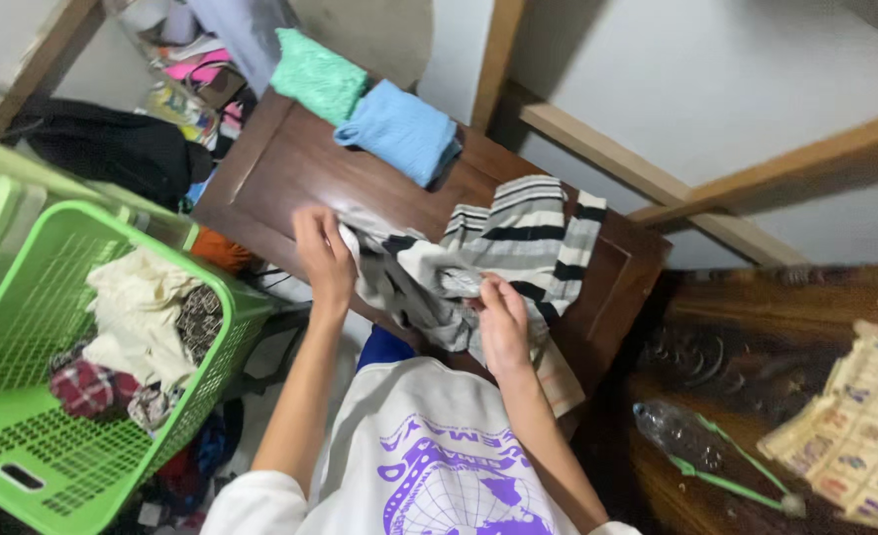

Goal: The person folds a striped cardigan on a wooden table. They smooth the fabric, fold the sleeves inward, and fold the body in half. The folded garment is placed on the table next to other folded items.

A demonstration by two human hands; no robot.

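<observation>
Nearest the camera, the person's white shirt (429, 466) with a purple print fills the bottom edge, and both bare forearms reach up from it toward twelve o'clock. The right hand (503, 322) has its fingers (488, 290) pinched together on a bunched fold of the striped garment (518, 243), near that garment's lower middle. The left hand (322, 256) lies at about ten o'clock from the right one, its fingers curled shut on the garment's left edge.

The striped garment, grey, white and black, is spread on the dark wooden surface (280, 168). Its long axis runs from the left hand at about eight o'clock up toward two o'clock, where a striped end points at the surface's far right corner; the lower part hangs crumpled over the near edge.

At nine o'clock from the hands stands a green laundry basket (23, 436) holding mixed clothes. At four o'clock lies a clear plastic bottle (671, 426) on carved dark wood.

Farther off, at twelve o'clock, a folded blue cloth (399, 129) rests on the surface's far edge, with a folded green cloth (318, 74) just beside it at ten o'clock.
</observation>
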